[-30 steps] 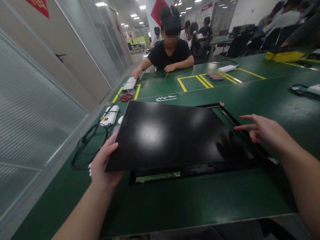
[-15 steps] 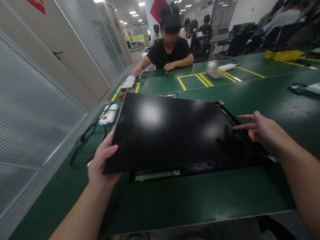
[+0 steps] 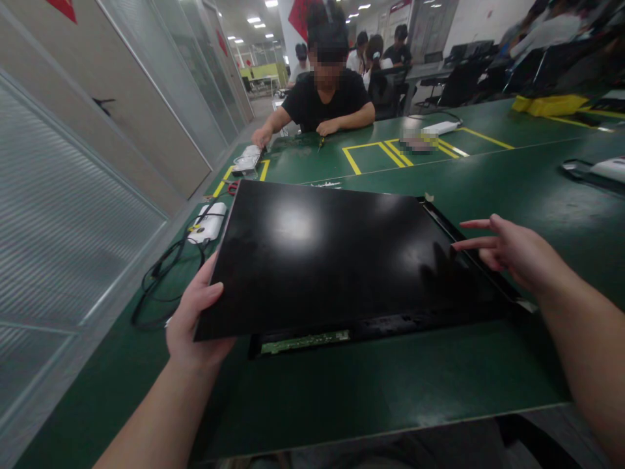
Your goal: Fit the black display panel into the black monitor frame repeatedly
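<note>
A large glossy black screen panel (image 3: 336,251) is tilted up on its left side over a black frame (image 3: 469,244) lying on the green table (image 3: 371,391). My left hand (image 3: 195,322) grips the panel's near left corner, thumb on top. My right hand (image 3: 512,251) hovers at the panel's right edge with two fingers stretched toward it and the rest curled, holding nothing. A green circuit strip (image 3: 305,341) shows under the panel's near edge.
A white power adapter (image 3: 208,225) with a coiled black cable (image 3: 161,280) lies at the left. A person in black (image 3: 327,98) sits across the table beside yellow floor-tape squares (image 3: 375,156). A glass partition wall runs along the left. More people and chairs are at the back.
My left hand has raised the panel's left side higher, so it now hides the red scissors and small parts behind it. My right hand has stayed by the right edge.
</note>
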`<state>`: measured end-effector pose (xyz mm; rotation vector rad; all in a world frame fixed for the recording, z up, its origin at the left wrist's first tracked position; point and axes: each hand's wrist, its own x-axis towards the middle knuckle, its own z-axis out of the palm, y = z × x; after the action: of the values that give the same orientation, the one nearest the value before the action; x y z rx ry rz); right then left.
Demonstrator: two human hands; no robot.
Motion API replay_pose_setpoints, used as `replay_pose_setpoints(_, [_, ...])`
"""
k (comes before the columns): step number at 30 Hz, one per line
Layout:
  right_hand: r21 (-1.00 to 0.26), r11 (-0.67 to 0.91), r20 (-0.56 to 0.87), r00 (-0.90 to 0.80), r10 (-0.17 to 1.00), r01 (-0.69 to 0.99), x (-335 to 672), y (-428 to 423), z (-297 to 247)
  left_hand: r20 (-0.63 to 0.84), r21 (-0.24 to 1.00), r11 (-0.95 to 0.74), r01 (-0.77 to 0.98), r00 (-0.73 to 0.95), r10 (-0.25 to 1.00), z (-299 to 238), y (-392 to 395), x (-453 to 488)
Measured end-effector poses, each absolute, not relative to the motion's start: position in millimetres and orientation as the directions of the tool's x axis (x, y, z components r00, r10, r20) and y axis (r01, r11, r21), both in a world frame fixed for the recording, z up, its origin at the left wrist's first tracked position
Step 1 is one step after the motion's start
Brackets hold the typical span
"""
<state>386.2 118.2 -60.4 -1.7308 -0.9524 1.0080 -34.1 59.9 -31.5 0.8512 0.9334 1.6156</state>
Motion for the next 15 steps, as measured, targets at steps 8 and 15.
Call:
replay_pose_setpoints(8, [-0.946,-0.276,-0.172,0.455,0.874,0.172,386.1,116.1,-53.6,0.069,0.913,-0.133,-0.386,-0.175,0.982,-29.9,58.0,-32.9])
replay_pose_setpoints(15, [-0.935,-0.299,-0.169,0.498,0.85,0.192,388.3,119.7,-54.9,0.007,0.925,-0.06,-0.375,-0.141,0.99,-38.4,57.8,-33.5])
